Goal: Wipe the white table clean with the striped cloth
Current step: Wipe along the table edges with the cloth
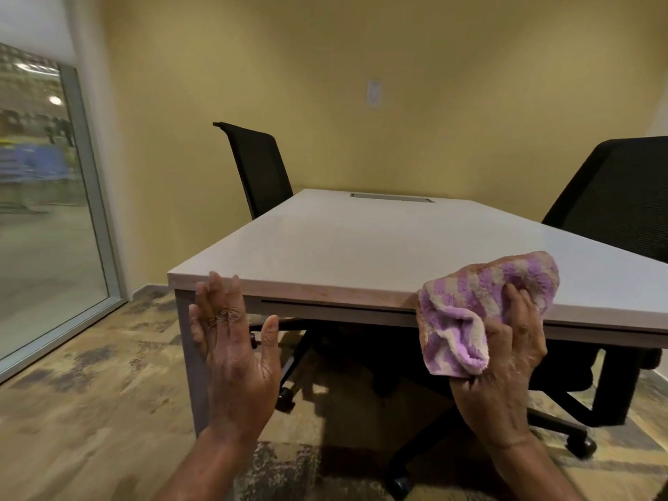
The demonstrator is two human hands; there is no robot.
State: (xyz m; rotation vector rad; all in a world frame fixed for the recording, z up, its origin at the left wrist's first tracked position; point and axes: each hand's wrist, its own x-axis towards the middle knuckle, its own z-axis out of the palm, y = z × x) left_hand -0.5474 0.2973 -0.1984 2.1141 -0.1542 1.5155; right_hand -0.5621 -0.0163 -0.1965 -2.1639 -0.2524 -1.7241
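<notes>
While our right hand [506, 341] grips the bunched striped cloth [480, 309] at the white table [361, 247]'s near edge, left hand [231, 341] spread empty, wiping looks unstarted.

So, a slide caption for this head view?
Right hand holds striped cloth at white table edge; left hand open.

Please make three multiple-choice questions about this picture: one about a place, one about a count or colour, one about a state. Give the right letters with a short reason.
1. Where is the striped cloth?
A. in the right hand
B. on the floor
C. on a chair

2. How many black chairs are visible?
A. one
B. two
C. four

3. The left hand is:
A. open and empty
B. gripping the cloth
C. holding a cup

Answers:
1 A, the right hand grips it at the white table edge.
2 B, one chair far left, another chair right.
3 A, fingers spread, holding nothing.
</notes>
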